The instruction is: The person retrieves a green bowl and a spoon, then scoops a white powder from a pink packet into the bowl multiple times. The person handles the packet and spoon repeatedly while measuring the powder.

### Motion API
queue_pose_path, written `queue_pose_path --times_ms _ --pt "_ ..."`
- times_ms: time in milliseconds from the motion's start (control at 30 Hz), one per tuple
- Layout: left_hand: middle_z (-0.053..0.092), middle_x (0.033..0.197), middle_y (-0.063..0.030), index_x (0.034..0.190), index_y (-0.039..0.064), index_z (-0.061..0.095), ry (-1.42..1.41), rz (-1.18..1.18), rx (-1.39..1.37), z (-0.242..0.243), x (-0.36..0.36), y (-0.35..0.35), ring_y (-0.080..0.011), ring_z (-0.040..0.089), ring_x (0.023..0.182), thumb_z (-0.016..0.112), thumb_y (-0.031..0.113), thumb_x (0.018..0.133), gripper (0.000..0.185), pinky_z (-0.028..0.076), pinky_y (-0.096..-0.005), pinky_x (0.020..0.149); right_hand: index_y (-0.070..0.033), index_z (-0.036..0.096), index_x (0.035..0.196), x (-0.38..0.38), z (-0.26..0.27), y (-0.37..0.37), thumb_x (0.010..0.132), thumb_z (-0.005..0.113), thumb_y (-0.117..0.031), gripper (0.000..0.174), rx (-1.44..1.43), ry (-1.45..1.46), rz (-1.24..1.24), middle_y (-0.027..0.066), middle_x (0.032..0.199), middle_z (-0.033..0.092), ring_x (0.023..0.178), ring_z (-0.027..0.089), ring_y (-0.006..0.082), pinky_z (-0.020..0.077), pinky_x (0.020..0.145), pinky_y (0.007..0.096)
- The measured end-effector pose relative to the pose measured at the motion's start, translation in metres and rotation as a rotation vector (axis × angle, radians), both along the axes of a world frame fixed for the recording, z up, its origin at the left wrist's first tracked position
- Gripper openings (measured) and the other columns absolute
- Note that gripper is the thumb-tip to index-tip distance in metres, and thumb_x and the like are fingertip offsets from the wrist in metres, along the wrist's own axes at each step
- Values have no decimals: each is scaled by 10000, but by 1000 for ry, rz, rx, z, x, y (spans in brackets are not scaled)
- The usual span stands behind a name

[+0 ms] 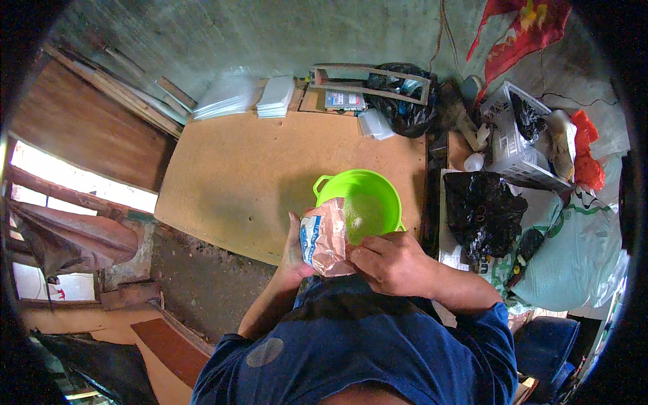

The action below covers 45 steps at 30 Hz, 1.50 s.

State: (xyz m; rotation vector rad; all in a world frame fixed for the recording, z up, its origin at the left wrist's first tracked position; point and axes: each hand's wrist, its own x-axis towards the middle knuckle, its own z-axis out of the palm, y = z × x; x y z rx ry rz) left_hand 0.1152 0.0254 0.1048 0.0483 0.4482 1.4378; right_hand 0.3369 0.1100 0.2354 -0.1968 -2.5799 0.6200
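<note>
A pinkish plastic packet (pixel 331 240) with a blue and white printed panel is held over the near rim of a bright green plastic basin (pixel 385 192). My left hand (pixel 294 253) grips the packet from its left side. At its right edge, my right hand (pixel 387 260) pinches the plastic with bent fingers; the fingertips are partly hidden. Pale powder (pixel 362 215) lies in the basin, with a small lump near the packet's mouth. The basin has a looped handle on its left and rests on a tan wooden table (pixel 238 172).
Stacks of clear plastic sheets (pixel 276 96) lie along the table's back edge, beside a wooden frame (pixel 372 83) and a black plastic bag (pixel 412 114). To the right are another black bag (pixel 483 210), a white crate (pixel 511 136) and large pale green sacks (pixel 567 258).
</note>
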Motion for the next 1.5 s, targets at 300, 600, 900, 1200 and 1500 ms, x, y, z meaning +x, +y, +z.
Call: queue_pose_path --times_ms 300,600,900,1200,1500 --pt "560 1419 -139 1449 110 467 72 9 -124 -1 1 -1 -329 560 1282 376 724 946 798 453 -541 1083 -12 707 997 -3 -6 -1 832 720 -10 165 -404 97 -59 151 817 686 746 701 324 563 645 389" --pt "556 1420 -149 1443 87 465 153 21 -53 -11 1 2 -327 559 1287 341 705 969 789 453 -533 1088 64 698 1043 6 -12 4 965 641 -32 136 -831 -36 -253 102 852 727 779 687 133 554 681 293" --pt "583 1385 -144 1414 78 483 220 69 -140 -13 1 2 -317 578 1267 339 704 970 781 469 -511 1080 40 708 1036 8 -31 9 982 643 -92 157 -1182 127 -287 57 872 708 753 606 103 505 680 262" --pt "541 1437 -163 1476 57 418 254 70 -95 -2 3 6 -327 545 1309 282 732 966 857 452 -513 1098 -14 724 962 15 -27 18 953 672 -115 113 -1353 278 -351 8 763 677 613 546 58 368 508 217" --pt "392 1569 -136 1576 130 270 272 29 -29 -11 -6 5 -373 421 1406 301 762 944 894 377 -618 1126 -19 722 939 25 -30 25 932 681 -109 99 -1464 297 -562 24 697 638 527 490 63 317 466 218"
